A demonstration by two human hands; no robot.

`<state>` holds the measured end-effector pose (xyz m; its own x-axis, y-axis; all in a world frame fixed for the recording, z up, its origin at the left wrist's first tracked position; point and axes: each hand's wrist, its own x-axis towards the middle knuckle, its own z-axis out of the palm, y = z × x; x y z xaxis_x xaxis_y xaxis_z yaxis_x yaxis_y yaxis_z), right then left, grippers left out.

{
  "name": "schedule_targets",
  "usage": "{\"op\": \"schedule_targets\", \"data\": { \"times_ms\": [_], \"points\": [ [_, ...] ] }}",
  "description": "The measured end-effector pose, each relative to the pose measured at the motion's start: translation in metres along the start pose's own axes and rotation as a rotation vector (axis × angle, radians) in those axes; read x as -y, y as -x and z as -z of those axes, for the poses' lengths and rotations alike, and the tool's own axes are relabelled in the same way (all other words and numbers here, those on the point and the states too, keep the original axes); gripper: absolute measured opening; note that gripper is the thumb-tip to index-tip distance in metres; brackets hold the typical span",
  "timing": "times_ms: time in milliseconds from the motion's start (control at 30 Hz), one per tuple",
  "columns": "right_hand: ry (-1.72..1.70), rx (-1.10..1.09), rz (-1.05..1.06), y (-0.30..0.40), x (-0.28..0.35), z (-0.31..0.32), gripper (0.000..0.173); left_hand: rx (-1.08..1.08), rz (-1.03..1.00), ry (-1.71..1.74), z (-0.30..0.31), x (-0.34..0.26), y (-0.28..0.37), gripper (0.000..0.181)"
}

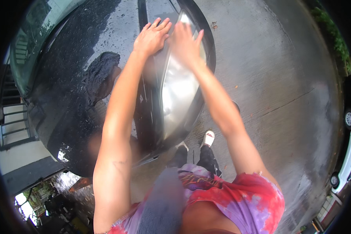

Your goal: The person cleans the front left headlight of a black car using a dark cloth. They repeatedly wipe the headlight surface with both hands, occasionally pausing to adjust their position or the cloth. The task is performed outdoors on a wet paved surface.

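My left hand lies palm down on the black car's body beside the headlight, fingers slightly apart and nothing visible in its grasp. Over the upper part of the headlight is my right hand, blurred, with its outer finger spread away from the others. No cloth or tool shows under either palm. The lens looks glossy and partly hazy. Left of my left forearm, a crumpled dark cloth rests on the wet black hood, which is beaded with water drops.
A grey towel hangs down in front of my chest. Wet concrete with a crack stretches right of the car. Beyond it, a white vehicle stands at the far right edge. Dark railings are at the left.
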<state>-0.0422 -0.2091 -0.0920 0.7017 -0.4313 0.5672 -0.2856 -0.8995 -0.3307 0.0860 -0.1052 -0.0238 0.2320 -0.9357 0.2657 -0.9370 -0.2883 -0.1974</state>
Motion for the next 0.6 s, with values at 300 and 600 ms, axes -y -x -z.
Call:
{"op": "schedule_targets", "data": {
  "times_ms": [300, 600],
  "points": [
    [-0.005, 0.131, 0.023, 0.038, 0.028, 0.037, 0.07, 0.003, -0.018, 0.028, 0.0, 0.012, 0.003, 0.051],
    [-0.419, 0.238, -0.08, 0.245, 0.109, 0.031, 0.083, 0.018, -0.007, 0.069, 0.023, 0.0, 0.01, 0.053]
  ]
}}
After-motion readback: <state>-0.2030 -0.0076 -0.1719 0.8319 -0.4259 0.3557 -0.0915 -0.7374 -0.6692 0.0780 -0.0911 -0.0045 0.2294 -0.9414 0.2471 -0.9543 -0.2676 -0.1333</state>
